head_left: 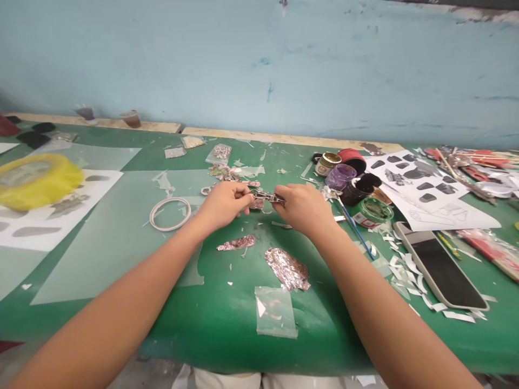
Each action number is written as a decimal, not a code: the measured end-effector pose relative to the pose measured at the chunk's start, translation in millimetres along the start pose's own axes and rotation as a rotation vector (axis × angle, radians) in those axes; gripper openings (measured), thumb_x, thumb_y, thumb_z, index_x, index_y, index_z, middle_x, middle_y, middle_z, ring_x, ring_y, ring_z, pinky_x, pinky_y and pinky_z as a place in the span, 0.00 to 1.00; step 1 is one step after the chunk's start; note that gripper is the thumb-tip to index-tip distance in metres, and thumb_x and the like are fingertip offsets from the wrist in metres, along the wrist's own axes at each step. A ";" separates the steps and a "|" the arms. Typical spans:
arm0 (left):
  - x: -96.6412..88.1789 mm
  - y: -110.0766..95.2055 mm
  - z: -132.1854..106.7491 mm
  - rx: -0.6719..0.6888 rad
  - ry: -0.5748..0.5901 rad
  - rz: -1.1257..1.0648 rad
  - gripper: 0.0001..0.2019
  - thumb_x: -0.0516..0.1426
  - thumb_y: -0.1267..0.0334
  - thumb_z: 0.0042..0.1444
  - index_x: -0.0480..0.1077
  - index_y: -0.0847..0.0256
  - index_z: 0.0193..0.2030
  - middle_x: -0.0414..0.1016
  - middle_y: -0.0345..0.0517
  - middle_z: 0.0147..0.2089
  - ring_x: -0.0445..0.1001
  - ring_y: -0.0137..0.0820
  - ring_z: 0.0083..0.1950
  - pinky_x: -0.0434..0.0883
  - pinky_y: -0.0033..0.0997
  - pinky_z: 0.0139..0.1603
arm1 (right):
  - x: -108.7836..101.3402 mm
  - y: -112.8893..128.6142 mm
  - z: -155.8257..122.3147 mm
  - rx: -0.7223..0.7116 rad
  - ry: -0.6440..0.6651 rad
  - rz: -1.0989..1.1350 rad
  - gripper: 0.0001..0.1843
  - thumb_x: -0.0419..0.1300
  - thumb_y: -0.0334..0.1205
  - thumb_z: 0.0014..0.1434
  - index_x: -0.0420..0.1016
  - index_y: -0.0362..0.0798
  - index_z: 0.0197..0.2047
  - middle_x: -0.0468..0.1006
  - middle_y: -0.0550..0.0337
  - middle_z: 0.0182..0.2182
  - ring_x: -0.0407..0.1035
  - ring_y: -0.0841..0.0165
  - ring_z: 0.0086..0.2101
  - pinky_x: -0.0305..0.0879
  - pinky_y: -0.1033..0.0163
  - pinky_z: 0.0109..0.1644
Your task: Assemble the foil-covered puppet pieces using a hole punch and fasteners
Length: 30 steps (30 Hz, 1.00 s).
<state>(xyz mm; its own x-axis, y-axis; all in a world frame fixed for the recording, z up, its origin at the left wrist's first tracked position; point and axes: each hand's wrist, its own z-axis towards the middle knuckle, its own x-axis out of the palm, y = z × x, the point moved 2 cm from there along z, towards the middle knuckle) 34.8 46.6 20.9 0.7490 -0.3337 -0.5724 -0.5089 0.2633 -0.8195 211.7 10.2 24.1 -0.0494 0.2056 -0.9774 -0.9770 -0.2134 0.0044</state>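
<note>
- Your left hand (pixel 222 205) and right hand (pixel 302 208) meet over the middle of the green tabletop (pixel 121 237), fingers of both closed on a small metal tool (pixel 267 197) held between them.
- A scrap of pink foil (pixel 257 203) sits just under the tool, touching your left fingertips.
- Two more foil pieces (pixel 287 268) lie nearer the front edge.
- A tape ring (pixel 170 213) rests left of your left hand.
- Paint jars (pixel 349 178) and a phone (pixel 440 267) sit toward the right edge.
</note>
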 end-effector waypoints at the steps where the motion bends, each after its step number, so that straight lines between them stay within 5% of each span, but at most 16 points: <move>1: 0.8 0.3 0.0 -0.007 -0.002 0.002 0.10 0.53 0.60 0.52 0.67 0.60 0.23 0.74 0.40 0.21 0.68 0.27 0.21 0.63 0.27 0.25 | -0.1 0.6 -0.3 -0.006 0.004 -0.001 0.11 0.50 0.37 0.56 0.73 0.48 0.32 0.72 0.56 0.25 0.57 0.68 0.25 0.40 0.62 0.30; 10: -10.4 -1.4 2.8 0.057 -0.148 0.016 0.15 0.57 0.54 0.53 0.67 0.60 0.21 0.66 0.38 0.20 0.61 0.26 0.22 0.58 0.28 0.25 | 9.5 -12.2 1.5 0.166 0.057 -0.001 0.12 0.51 0.42 0.61 0.73 0.47 0.41 0.77 0.50 0.33 0.67 0.62 0.32 0.48 0.62 0.32; 16: -17.0 -4.0 4.1 -0.011 -0.184 -0.356 0.14 0.61 0.55 0.50 0.66 0.60 0.22 0.66 0.37 0.22 0.63 0.24 0.23 0.64 0.29 0.28 | 24.5 -31.7 0.8 0.239 0.018 0.058 0.18 0.55 0.47 0.61 0.74 0.45 0.48 0.73 0.42 0.44 0.66 0.52 0.45 0.57 0.55 0.45; 19: -17.0 -1.6 5.1 -0.050 -0.192 -0.488 0.12 0.64 0.57 0.48 0.66 0.59 0.24 0.69 0.38 0.24 0.68 0.24 0.25 0.67 0.28 0.30 | 10.9 -14.5 -2.2 0.083 -0.130 0.233 0.16 0.56 0.46 0.62 0.75 0.48 0.48 0.70 0.45 0.47 0.64 0.54 0.48 0.57 0.53 0.50; 23: -18.8 -0.6 6.0 -0.075 -0.241 -0.543 0.14 0.64 0.58 0.46 0.63 0.59 0.24 0.66 0.35 0.22 0.68 0.24 0.24 0.67 0.27 0.29 | -2.0 32.0 -11.8 -0.374 0.156 0.478 0.14 0.60 0.50 0.59 0.77 0.49 0.42 0.73 0.53 0.39 0.66 0.61 0.44 0.60 0.58 0.48; 30: -18.8 -2.9 4.0 -0.057 -0.254 -0.545 0.14 0.64 0.58 0.46 0.63 0.61 0.22 0.63 0.34 0.20 0.63 0.22 0.23 0.64 0.26 0.27 | 4.5 58.1 -18.1 -0.371 0.409 0.474 0.10 0.65 0.43 0.56 0.74 0.46 0.37 0.72 0.53 0.36 0.64 0.61 0.41 0.58 0.61 0.41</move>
<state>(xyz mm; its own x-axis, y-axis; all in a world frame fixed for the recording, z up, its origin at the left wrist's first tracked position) 23.9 55.7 34.1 0.9826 -0.1786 -0.0508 -0.0400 0.0641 -0.9971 158.5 -18.6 16.2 -0.2973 -0.3471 -0.8895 -0.7318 -0.5155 0.4458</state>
